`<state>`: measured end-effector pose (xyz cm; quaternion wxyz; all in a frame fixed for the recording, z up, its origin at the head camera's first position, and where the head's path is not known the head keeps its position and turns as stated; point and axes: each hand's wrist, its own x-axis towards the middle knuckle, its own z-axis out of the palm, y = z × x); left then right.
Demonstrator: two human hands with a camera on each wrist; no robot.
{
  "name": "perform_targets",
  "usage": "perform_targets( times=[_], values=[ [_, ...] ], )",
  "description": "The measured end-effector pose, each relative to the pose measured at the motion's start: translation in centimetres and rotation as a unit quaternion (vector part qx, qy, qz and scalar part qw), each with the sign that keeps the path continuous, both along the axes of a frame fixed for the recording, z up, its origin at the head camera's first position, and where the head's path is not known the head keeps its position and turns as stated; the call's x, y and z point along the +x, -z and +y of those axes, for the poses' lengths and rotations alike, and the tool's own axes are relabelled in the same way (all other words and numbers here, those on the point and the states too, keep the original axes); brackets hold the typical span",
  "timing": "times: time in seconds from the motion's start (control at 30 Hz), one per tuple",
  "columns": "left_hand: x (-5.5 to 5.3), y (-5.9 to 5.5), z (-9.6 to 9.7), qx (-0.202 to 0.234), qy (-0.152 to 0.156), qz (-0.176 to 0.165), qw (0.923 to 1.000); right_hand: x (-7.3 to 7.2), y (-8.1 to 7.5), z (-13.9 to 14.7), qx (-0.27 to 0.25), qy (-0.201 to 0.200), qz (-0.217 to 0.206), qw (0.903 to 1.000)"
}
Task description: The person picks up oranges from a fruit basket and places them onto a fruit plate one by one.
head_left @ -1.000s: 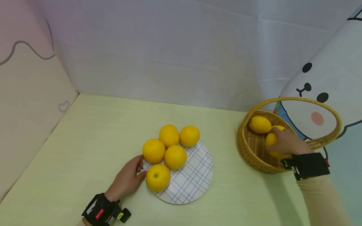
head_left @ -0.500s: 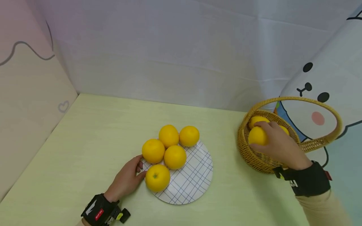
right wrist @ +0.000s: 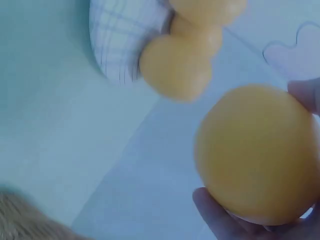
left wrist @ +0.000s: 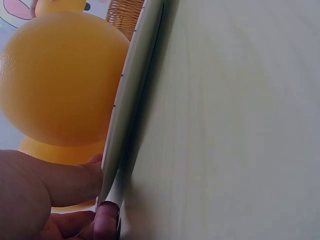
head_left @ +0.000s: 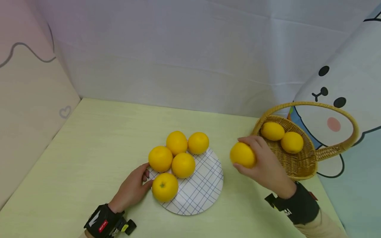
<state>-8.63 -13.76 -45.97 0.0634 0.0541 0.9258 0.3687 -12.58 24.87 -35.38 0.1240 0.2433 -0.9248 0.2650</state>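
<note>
My left hand (head_left: 131,188) grips the left rim of a round white plate (head_left: 205,188) with a blue grid pattern. In the left wrist view the thumb lies on the upper face of the rim, and a fingertip (left wrist: 106,220) shows at its underside. Several yellow-orange oranges (head_left: 183,165) sit bunched on the plate's left and far side. My right hand (head_left: 265,165) holds another orange (head_left: 242,154) between thumb and fingers, to the right of the plate. In the right wrist view this orange (right wrist: 257,155) looks large and close.
A wicker basket (head_left: 300,167) with a tall arched handle (head_left: 309,104) stands at the right of the table (head_left: 119,132). Inside lie two yellow fruits, an oval one (head_left: 273,131) and a rounder one (head_left: 292,142). A pale cloth wall (head_left: 178,59) rises behind the table.
My right hand has lifted the orange out of the basket and carried it left toward the plate. My left hand has kept its grip on the plate.
</note>
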Motion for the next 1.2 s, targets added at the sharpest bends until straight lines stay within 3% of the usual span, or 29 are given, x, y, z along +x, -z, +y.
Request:
perform_targets(
  times=[0.13, 0.4, 0.6, 1.2],
  values=[
    [0.0, 0.0, 0.0, -0.001, 0.000, 0.000, 1.0000, 0.9, 1.2, -1.7, -0.008, -0.031, -0.001, 0.9995],
    [0.0, 0.0, 0.0, 0.002, -0.003, 0.000, 1.0000, 2.9, 3.8, -5.3, 0.002, -0.084, -0.042, 0.9956],
    [0.0, -0.1, 0.1, 0.000, -0.004, -0.001, 1.0000, 3.7, 5.7, -7.3, 0.024, -0.137, -0.039, 0.9895],
    [-0.1, -0.1, 0.0, 0.000, 0.000, 0.000, 1.0000, 4.4, 7.0, -9.7, 0.067, -0.205, -0.048, 0.9754]
  ],
)
